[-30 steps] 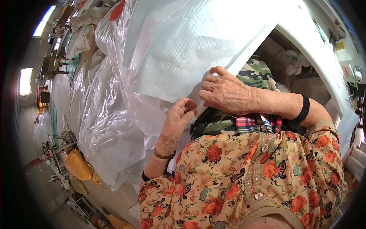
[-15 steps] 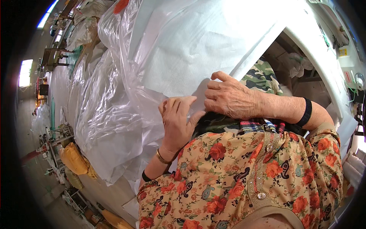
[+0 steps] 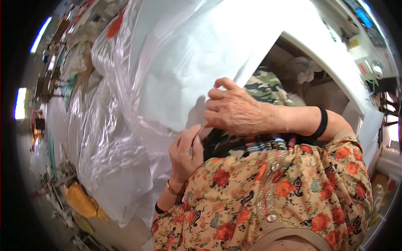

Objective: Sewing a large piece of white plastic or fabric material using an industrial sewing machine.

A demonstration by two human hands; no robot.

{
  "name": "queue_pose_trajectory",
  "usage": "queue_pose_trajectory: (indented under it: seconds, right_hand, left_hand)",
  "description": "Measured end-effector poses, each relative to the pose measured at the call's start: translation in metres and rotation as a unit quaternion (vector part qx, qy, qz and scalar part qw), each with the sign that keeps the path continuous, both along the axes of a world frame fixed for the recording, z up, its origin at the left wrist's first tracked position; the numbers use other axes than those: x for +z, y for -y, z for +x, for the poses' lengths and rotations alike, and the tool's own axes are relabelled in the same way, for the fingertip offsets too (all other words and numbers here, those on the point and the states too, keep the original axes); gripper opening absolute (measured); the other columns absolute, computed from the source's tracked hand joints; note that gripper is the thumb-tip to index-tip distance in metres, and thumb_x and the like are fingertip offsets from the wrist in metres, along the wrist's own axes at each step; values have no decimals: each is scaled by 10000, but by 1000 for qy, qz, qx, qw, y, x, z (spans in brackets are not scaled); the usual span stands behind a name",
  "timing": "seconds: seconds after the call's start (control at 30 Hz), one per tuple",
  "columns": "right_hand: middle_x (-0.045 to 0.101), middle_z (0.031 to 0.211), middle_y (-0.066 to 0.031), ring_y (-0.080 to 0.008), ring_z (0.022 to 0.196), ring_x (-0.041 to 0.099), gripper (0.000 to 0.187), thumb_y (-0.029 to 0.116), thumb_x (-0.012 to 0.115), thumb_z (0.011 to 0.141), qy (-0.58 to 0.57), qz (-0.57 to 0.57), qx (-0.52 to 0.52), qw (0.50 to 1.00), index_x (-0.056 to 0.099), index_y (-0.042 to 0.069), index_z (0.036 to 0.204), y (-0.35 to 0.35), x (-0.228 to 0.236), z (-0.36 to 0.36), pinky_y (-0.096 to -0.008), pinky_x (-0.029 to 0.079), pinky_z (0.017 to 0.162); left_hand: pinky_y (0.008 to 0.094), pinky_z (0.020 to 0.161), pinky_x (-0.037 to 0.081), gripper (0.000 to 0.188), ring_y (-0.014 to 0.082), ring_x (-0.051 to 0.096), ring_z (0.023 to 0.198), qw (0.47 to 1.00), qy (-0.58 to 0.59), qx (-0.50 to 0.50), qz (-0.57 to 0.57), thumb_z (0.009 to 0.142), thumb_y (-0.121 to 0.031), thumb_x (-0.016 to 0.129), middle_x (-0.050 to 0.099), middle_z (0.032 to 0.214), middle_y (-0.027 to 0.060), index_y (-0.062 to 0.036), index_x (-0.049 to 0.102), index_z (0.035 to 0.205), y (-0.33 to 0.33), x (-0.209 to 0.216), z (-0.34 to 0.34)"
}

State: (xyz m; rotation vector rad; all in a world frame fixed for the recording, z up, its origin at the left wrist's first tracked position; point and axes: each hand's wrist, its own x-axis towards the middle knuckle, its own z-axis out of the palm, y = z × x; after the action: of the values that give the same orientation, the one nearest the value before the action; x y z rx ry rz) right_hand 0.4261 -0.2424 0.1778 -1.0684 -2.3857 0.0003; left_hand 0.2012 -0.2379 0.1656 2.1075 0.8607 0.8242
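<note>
A large white textured sheet (image 3: 176, 79) stretches away in front of me, its near edge at my hands. My right hand (image 3: 236, 108) is curled closed, knuckles up, over the sheet's near right part. Just below and left of it, my left hand (image 3: 184, 154) has its thumb and fingers drawn together in a pinch. A thin pale bit shows between the two fingertips; whether it is the sheet's edge or a separate piece, I cannot tell. What the right fingers hold is hidden under the hand. Crumpled clear plastic film (image 3: 113, 142) lies against the sheet on the left.
A white table or machine edge (image 3: 322, 62) runs along the right. Below it are camouflage cloth (image 3: 268, 88) over my lap and a crumpled white bag (image 3: 307, 69). At the left, a yellow-orange bag (image 3: 83, 201) lies near metal frames. A control panel (image 3: 364, 19) is at upper right.
My left hand's spread fingers have closed into a pinch close to the right hand. The view has shifted a little, so the sheet and both hands appear farther left.
</note>
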Motion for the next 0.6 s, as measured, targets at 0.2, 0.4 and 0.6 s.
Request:
queue_pose_trajectory:
  seconds: [0.2, 0.4, 0.6]
  right_hand:
    - [508, 700, 1, -176, 733, 512, 341, 379, 661, 883, -25, -20, -61, 998, 516, 135, 694, -3, 13, 14, -328, 381, 707]
    - [558, 677, -14, -193, 735, 569, 407, 449, 625, 914, -26, -51, -54, 997, 610, 92, 718, 0, 17, 33, -363, 464, 659]
    - [543, 696, -24, -209, 734, 555, 414, 453, 645, 896, -19, -22, -55, 998, 583, 91, 706, 3, 8, 73, -358, 445, 667]
  left_hand:
    - [329, 506, 375, 290, 203, 471, 551, 997, 7, 32, 74, 796, -49, 749, 544, 698, 57, -25, 673, 1075, -4, 9, 16]
    - [366, 528, 400, 388, 263, 495, 572, 971, -17, -58, 229, 727, 15, 737, 556, 720, 94, -13, 687, 1111, -18, 6, 21]
    - [361, 554, 427, 310, 243, 533, 570, 968, -87, -118, 202, 765, 40, 704, 548, 662, 110, 9, 713, 1073, -22, 18, 31]
